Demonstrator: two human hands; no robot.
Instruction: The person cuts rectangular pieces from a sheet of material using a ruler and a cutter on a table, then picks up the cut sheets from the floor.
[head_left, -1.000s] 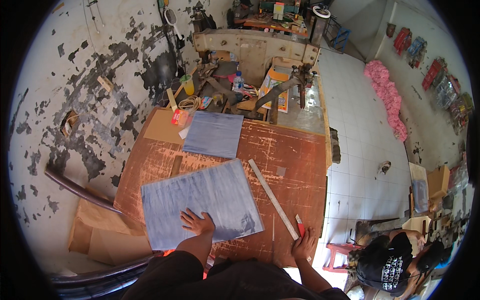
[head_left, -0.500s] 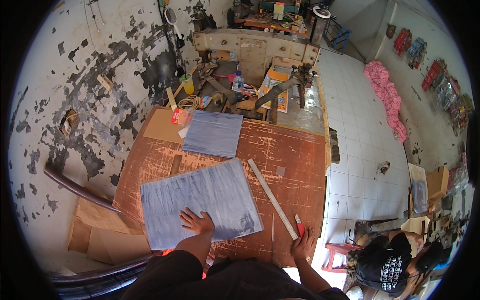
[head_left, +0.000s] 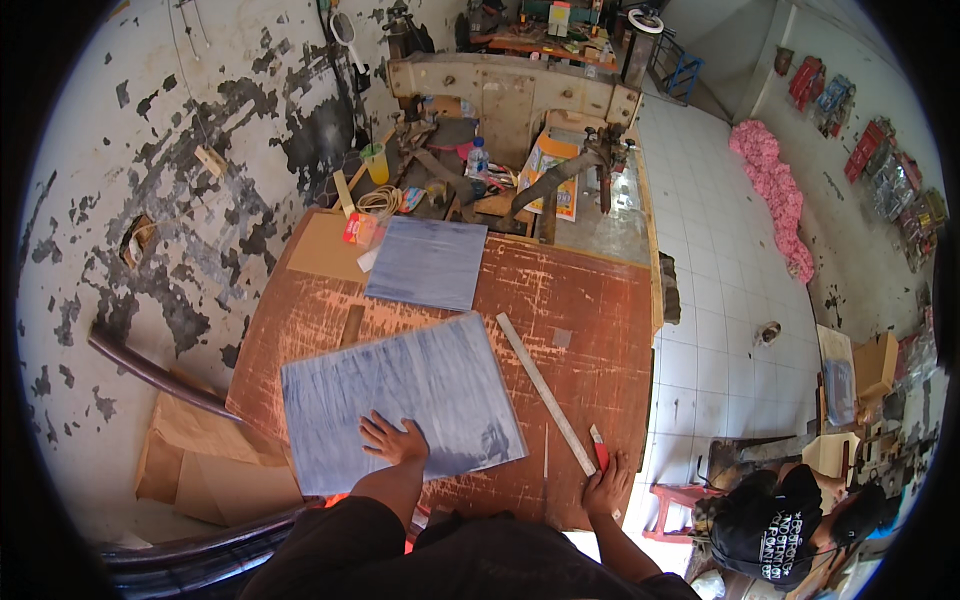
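A blue-grey streaked sheet (head_left: pixel 400 400) lies slightly askew on the worn reddish-brown table. My left hand (head_left: pixel 393 442) rests on it, palm down with the fingers spread. At the table's near right edge, my right hand (head_left: pixel 606 486) is closed around a red utility knife (head_left: pixel 600 450), whose front end sticks out ahead of the fingers; its rear is hidden. A metal ruler (head_left: pixel 545 395) lies slantwise between the sheet and the knife, its near end close to my right hand. Farther back is a smaller blue-grey sheet (head_left: pixel 428 262).
Brown cardboard (head_left: pixel 325 248) and a red-and-yellow packet (head_left: pixel 356 228) lie at the table's far left. Beyond stand a metal machine frame (head_left: pixel 510 90), a yellow drink cup (head_left: pixel 375 166) and a water bottle (head_left: pixel 478 155). A person in black (head_left: pixel 770 525) sits at the right.
Both hands keep almost the same places. The view has shifted very slightly; nothing has been picked up or put down.
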